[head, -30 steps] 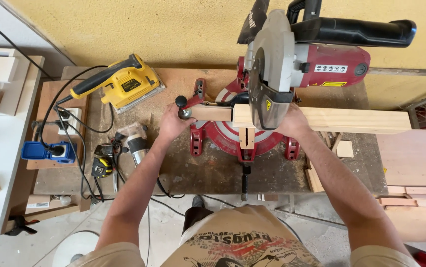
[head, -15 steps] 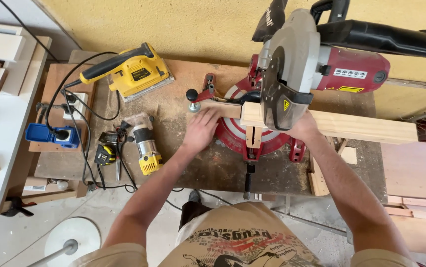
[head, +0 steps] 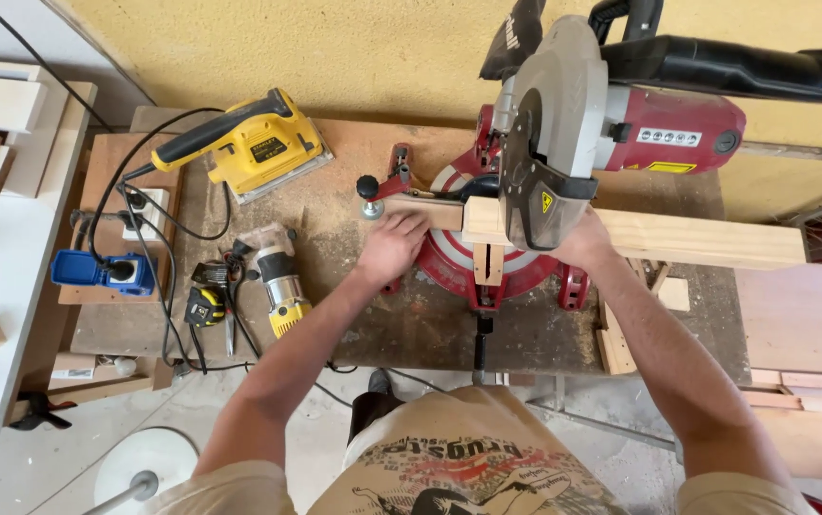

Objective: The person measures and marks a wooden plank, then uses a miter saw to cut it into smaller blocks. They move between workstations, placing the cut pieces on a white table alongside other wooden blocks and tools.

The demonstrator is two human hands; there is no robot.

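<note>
Resting flat on the short end of the wooden board (head: 621,234), the left hand (head: 390,246) lies with fingers spread and lightly curled, pressing on the wood rather than wrapping it. The right hand (head: 585,243) is partly hidden under the saw's blade guard; it lies against the board's near edge, but whether its fingers are closed I cannot tell. The board lies across the red mitre saw (head: 564,143), which stands toward the far edge of the dusty surface (head: 382,334), and runs out past the right edge. Toward the far left corner sits a yellow sander (head: 258,148). Near the left edge lie a small router (head: 277,281), a tape measure (head: 203,307) and a blue plug box (head: 101,272).
</note>
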